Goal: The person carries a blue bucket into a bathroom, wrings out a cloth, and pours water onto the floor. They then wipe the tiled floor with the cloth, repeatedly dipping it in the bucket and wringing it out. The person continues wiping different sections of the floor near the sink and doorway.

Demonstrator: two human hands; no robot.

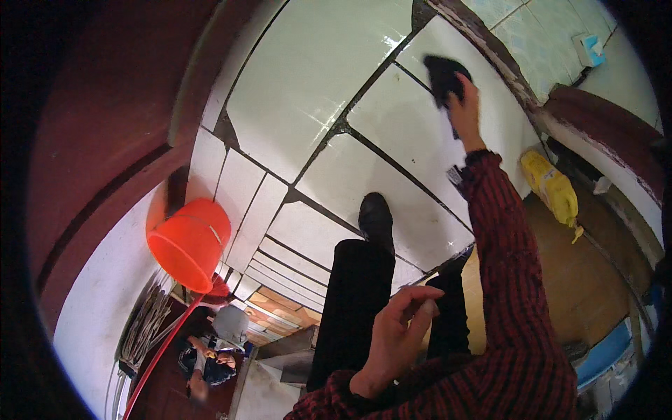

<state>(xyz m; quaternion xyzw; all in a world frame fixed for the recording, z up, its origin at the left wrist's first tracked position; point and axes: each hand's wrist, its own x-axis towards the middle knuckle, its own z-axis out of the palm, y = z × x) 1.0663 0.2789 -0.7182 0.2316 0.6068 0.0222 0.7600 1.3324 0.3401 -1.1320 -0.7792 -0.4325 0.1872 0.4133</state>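
My right hand (465, 113) grips a black cloth (446, 79), somewhat blurred, over the white floor tiles (399, 110) at the upper right. Dark, uneven joints run between the tiles. My left hand (401, 336) is held in front of my body above my dark trousers, its fingers curled with thumb and forefinger near each other, and nothing shows in it. A black shoe (376, 215) rests on the tiles between the two hands and to their left.
An orange bucket (191, 241) stands tilted in view at the left, near a red pole (163, 346). At the right lie a yellow plastic bag (548, 184) and a raised, rough-edged ledge (604, 136). A tissue pack (589, 50) is at the upper right. Another person (202, 362) is at the lower left.
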